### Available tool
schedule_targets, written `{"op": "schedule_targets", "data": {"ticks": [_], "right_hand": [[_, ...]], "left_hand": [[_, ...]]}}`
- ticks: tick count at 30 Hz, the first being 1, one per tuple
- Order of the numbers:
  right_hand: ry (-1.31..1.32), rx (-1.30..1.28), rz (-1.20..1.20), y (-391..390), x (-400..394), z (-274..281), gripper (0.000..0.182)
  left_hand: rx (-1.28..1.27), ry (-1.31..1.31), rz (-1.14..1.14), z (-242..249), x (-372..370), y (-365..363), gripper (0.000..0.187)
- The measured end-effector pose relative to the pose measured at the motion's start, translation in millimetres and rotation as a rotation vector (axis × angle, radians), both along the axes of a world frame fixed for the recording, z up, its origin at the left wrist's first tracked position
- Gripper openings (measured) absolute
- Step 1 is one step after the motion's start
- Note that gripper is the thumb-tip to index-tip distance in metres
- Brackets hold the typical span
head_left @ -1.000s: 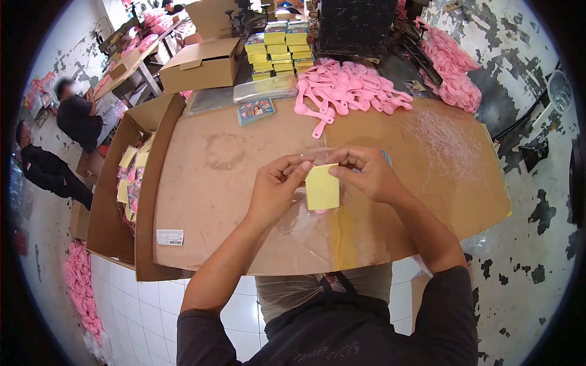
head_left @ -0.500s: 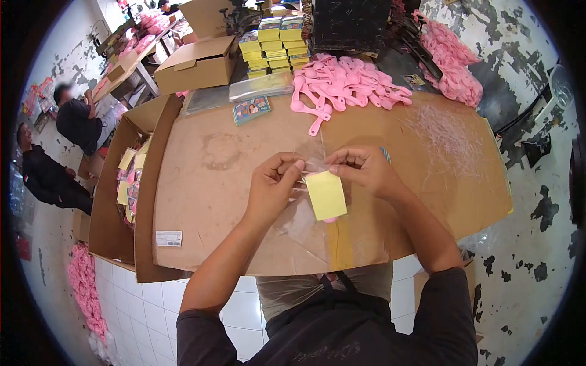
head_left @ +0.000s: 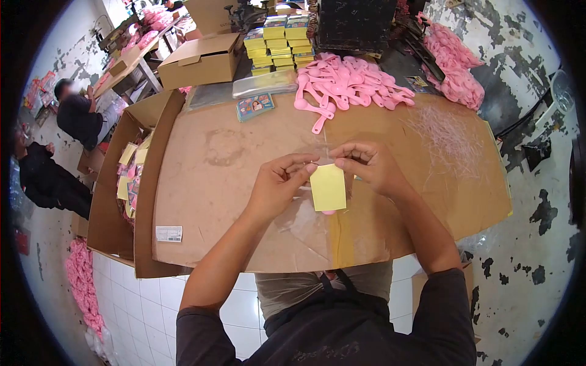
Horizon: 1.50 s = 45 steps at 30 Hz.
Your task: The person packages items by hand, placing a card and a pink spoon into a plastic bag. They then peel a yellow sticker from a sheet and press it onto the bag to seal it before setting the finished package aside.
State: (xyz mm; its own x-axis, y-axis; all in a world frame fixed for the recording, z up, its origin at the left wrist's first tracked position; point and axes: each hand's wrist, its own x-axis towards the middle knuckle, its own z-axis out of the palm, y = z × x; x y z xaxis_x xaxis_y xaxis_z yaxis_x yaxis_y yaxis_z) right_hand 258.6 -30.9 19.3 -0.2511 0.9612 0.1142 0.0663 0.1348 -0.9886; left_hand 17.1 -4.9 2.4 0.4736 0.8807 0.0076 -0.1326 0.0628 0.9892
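Note:
Between my two hands hangs a small clear plastic bag with a plain yellow card (head_left: pixel 328 188) in it. The rounded end of a pink spoon (head_left: pixel 329 212) pokes out below the card; the rest of it is hidden. My left hand (head_left: pixel 282 183) pinches the upper left corner between thumb and fingers. At the upper right, my right hand (head_left: pixel 368 167) pinches the bag's top edge. Under the hands more clear plastic (head_left: pixel 305 222) lies on the cardboard tabletop (head_left: pixel 213 201).
Pink spoons (head_left: pixel 348 82) are heaped at the back, beside stacked yellow-edged cards (head_left: pixel 278 43). A small card pile (head_left: pixel 255 107) lies nearer. Thin plastic strips (head_left: pixel 448 140) spread at right. An open carton (head_left: pixel 155 195) with packed items stands left. Two people (head_left: pixel 79 119) stand beyond it.
The card has turned slightly more upright and risen a little. My left hand has shifted slightly right. The person at far left has moved an arm.

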Motion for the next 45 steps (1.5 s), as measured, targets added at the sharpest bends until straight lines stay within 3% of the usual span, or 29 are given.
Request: {"op": "schedule_targets", "data": {"ticks": [6,12,18,26,29,32,41,45], "right_hand": [[0.018,-0.019,-0.047,0.3,0.1,-3.0,0.021],[-0.033,0.102,0.03,2.2,8.1,-3.9,0.017],[-0.124,0.144,0.05,1.2,15.9,3.7,0.014],[-0.121,0.167,0.057,4.8,13.1,-7.2,0.013],[-0.136,0.177,0.075,6.3,15.4,-6.9,0.015],[-0.009,-0.03,0.051,3.9,12.7,-3.8,0.017],[0.008,0.074,0.073,4.2,10.5,-8.8,0.034],[-0.07,-0.008,0.185,-5.2,9.0,4.6,0.037]], "left_hand": [[-0.089,-0.019,0.102,-1.6,1.6,-2.3,0.025],[0.07,0.028,-0.014,-8.1,-7.8,3.5,0.024],[-0.159,-0.185,-0.077,6.9,-8.6,0.1,0.031],[-0.04,0.05,-0.093,-8.5,-8.9,8.0,0.03],[-0.023,0.06,-0.128,0.8,-9.7,4.5,0.033],[-0.01,0.056,-0.155,2.2,-10.4,3.9,0.036],[-0.005,0.059,-0.158,0.8,-11.3,4.0,0.038],[-0.016,0.044,-0.146,2.3,-12.2,4.9,0.04]]}}
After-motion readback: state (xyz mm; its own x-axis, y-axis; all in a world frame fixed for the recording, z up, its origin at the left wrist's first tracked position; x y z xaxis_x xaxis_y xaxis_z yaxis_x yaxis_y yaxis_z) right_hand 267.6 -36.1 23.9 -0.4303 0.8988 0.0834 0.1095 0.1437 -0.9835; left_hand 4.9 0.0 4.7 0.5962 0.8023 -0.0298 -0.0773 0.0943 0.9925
